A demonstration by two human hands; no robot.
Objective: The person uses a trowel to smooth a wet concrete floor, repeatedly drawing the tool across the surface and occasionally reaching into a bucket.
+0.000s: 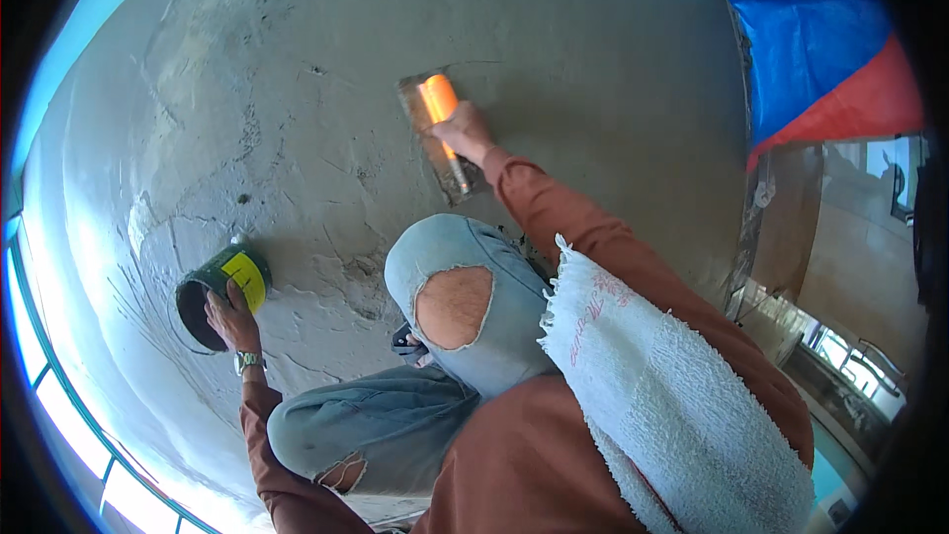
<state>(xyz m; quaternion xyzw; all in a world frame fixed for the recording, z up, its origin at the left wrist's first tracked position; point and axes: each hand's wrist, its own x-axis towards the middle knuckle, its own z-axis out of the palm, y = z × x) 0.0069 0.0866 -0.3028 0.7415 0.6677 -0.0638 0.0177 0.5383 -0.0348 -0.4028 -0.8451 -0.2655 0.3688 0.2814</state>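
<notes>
My right hand (466, 131) is closed round the orange handle of a plastering trowel (438, 96). The trowel's rectangular metal blade lies against the grey wet cement floor (326, 59), in front of my bent knee. Off to the left, my left hand (232, 319) grips a dark green bucket (219, 263) with a yellow label at its rim. The bucket is tipped on its side, its mouth toward the lower left; what is inside, if anything, is too dark to tell.
Rough ridges and small pits mark the cement around the bucket. A blue and red sheet (806, 40) hangs at the upper right, above a brown panel and glossy surfaces. A white towel (662, 376) hangs over my right shoulder. Bright window panes (74, 425) line the lower left.
</notes>
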